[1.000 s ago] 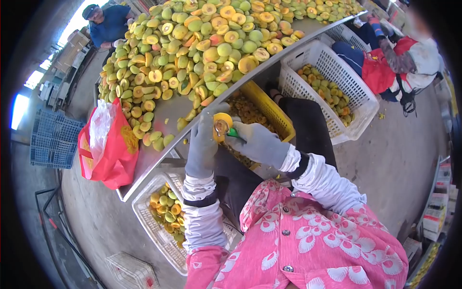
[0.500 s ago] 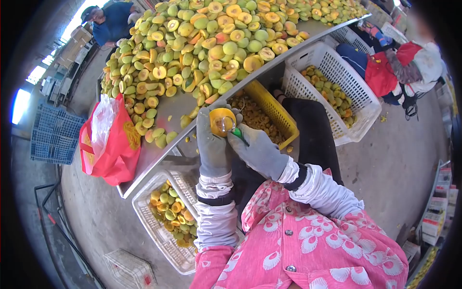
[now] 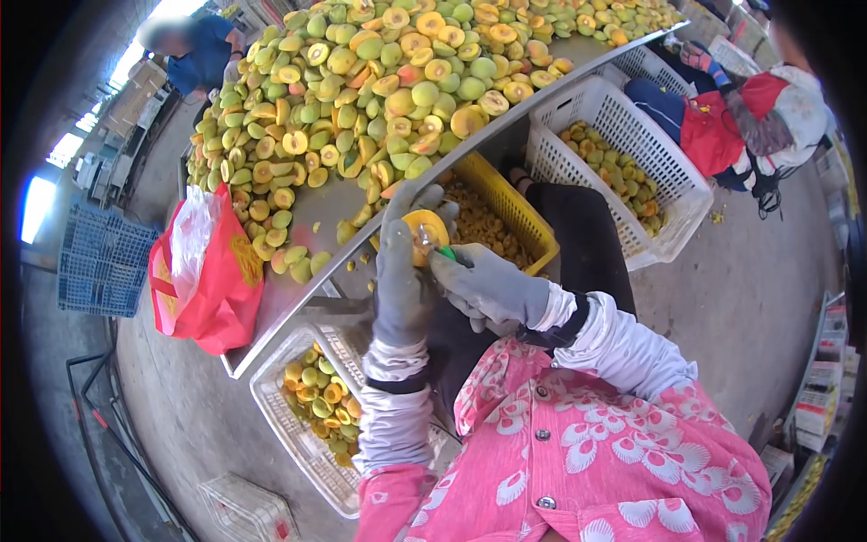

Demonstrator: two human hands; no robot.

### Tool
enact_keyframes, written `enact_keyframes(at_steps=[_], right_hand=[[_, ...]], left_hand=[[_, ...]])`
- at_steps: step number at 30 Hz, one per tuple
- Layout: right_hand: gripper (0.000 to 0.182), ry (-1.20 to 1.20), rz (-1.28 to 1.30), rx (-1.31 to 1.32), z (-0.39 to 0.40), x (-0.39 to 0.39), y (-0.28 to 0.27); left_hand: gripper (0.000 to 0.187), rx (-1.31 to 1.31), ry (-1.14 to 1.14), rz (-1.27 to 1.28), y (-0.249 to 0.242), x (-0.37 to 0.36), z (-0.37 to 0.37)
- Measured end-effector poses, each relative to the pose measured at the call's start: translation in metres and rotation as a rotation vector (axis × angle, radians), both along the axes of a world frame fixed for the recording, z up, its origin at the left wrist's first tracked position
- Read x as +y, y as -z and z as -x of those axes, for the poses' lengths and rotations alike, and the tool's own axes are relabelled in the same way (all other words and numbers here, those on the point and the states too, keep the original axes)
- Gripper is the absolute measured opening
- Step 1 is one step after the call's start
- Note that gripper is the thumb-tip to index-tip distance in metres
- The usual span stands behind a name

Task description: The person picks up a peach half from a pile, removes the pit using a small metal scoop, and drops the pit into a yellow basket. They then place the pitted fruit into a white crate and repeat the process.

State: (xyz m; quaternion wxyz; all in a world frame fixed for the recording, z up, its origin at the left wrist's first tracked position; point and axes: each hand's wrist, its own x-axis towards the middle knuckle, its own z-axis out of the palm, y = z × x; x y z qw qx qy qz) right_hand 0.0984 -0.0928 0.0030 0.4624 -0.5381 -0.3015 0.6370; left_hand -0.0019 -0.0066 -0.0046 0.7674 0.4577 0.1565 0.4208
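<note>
My left hand [image 3: 402,275], in a grey glove, is closed around a halved orange-yellow fruit [image 3: 424,237] with its cut face turned toward my other hand. My right hand [image 3: 492,282], gloved too, grips a small tool with a green handle [image 3: 447,254]; its metal loop touches the cut face. Just beyond both hands, a yellow crate [image 3: 513,219] holds small brown pieces. A heap of halved fruits [image 3: 361,90] covers much of the metal table [image 3: 321,212].
White crates with fruit stand at the lower left [image 3: 298,443] and right [image 3: 673,172]. A red bag [image 3: 217,298] rests at the table's left corner. Blue crates [image 3: 104,257] are further left. One person [image 3: 203,59] is at the upper left, another [image 3: 768,117] at the upper right.
My left hand and the fruit have tilted slightly, and my right hand has turned, with its lower fingers now showing. The person at the upper right has moved an arm.
</note>
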Motion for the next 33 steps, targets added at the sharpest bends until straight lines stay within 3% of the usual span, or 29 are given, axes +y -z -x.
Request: enact_keyframes(at_steps=[1, 4, 7, 9, 10, 12, 14, 18, 20, 22, 24, 26, 28, 29, 30, 31, 32, 33], right_hand=[[0.034, 0.0, 0.002, -0.001, 0.001, 0.0, 0.002], [0.037, 0.137, -0.061, -0.214, 0.012, 0.002, 0.005], [0.037, 0.172, -0.039, -0.189, 0.015, 0.001, 0.003], [0.038, -0.014, 0.02, 0.13, 0.008, -0.005, 0.007], [0.038, -0.009, 0.024, 0.127, 0.005, -0.008, 0.007], [0.037, -0.093, 0.014, 0.382, 0.001, -0.012, 0.002], [0.038, -0.16, 0.052, 0.538, -0.005, -0.014, 0.003], [0.039, -0.367, 0.116, 1.0, -0.017, -0.011, 0.013], [0.039, -0.414, 0.081, 1.059, -0.02, -0.007, 0.028], [0.036, -0.333, 0.091, 1.122, -0.026, -0.002, 0.041], [0.037, -0.309, 0.008, 1.026, -0.03, -0.002, 0.042], [0.039, -0.282, 0.07, 1.068, -0.033, 0.001, 0.052], [0.038, -0.323, 0.016, 1.139, -0.039, 0.005, 0.064], [0.038, -0.099, 0.03, 0.711, -0.038, 0.007, 0.06], [0.038, 0.12, 0.044, 0.285, -0.035, 0.007, 0.059], [0.034, 0.222, -0.03, -0.256, -0.036, 0.017, 0.085], [0.034, 0.226, -0.031, -0.255, -0.032, 0.017, 0.08], [0.037, 0.252, -0.095, -0.42, -0.028, 0.016, 0.075]], left_hand=[[0.053, -0.019, 0.136, 0.113, 0.003, 0.004, 0.005], [0.054, 0.15, 0.273, 0.09, 0.005, 0.019, 0.009], [0.052, 0.232, 0.066, 0.023, 0.004, 0.003, 0.003], [0.051, 0.221, 0.029, 0.022, -0.001, -0.009, -0.002], [0.051, 0.213, -0.016, 0.024, -0.002, -0.013, -0.003], [0.05, 0.192, -0.015, -0.041, 0.001, -0.013, -0.004], [0.052, 0.197, 0.027, -0.194, -0.002, -0.012, -0.004], [0.057, 0.2, 0.119, -0.21, 0.01, -0.005, -0.001], [0.064, -0.151, 0.331, 0.124, 0.034, 0.0, -0.009], [0.06, -0.084, 0.277, 0.165, 0.042, 0.003, -0.014], [0.054, -0.07, 0.172, 0.613, 0.056, 0.013, -0.022], [0.047, -0.072, 0.103, 0.526, 0.067, 0.017, -0.025], [0.045, 0.118, -0.213, 0.064, 0.076, 0.03, -0.027], [0.044, 0.29, -0.347, -0.325, 0.08, 0.035, -0.026], [0.044, 0.29, -0.347, -0.324, 0.077, 0.034, -0.023], [0.045, 0.245, -0.265, -0.133, 0.075, 0.033, -0.019], [0.046, 0.196, -0.182, 0.055, 0.071, 0.032, -0.016], [0.046, 0.193, -0.182, 0.054, 0.069, 0.03, -0.016]])
